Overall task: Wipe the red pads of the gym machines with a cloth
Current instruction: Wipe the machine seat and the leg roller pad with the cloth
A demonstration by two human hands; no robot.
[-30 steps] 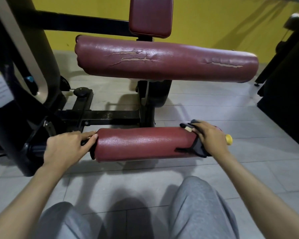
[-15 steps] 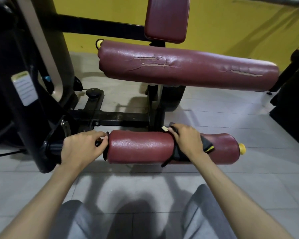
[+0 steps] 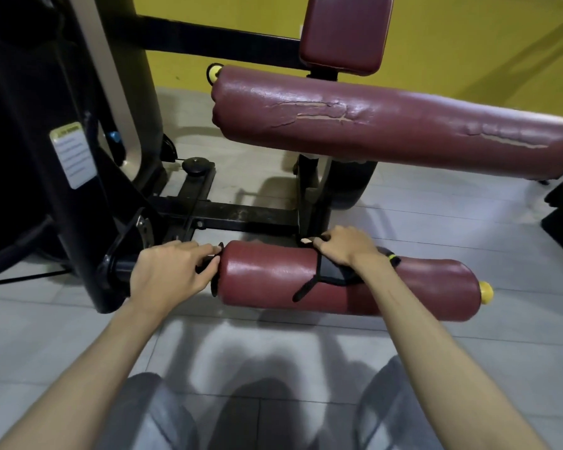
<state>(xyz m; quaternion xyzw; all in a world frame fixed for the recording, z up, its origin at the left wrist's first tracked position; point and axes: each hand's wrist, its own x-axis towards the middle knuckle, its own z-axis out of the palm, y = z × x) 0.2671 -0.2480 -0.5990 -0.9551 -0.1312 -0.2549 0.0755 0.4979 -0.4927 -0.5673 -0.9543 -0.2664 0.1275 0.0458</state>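
Leftward along the lower roller pad (image 3: 267,280), away from its yellow end cap (image 3: 485,291), the black cloth (image 3: 333,276) had been dragged by the right hand (image 3: 346,250). The thin, strappy fabric was draped over the glossy, grained red vinyl cylinder and pinned under fingers curled over its far side. The black bar (image 3: 121,271) at the pad's left end was gripped by the left hand (image 3: 166,274). Cracked vinyl was seen on the longer upper pad (image 3: 403,131).

Yellow wall (image 3: 468,43) at the back, pale grey floor tiles (image 3: 436,216) below. Black machine frame (image 3: 30,157) on the left has a white sticker (image 3: 74,155), with a round black knob (image 3: 194,164) near its base
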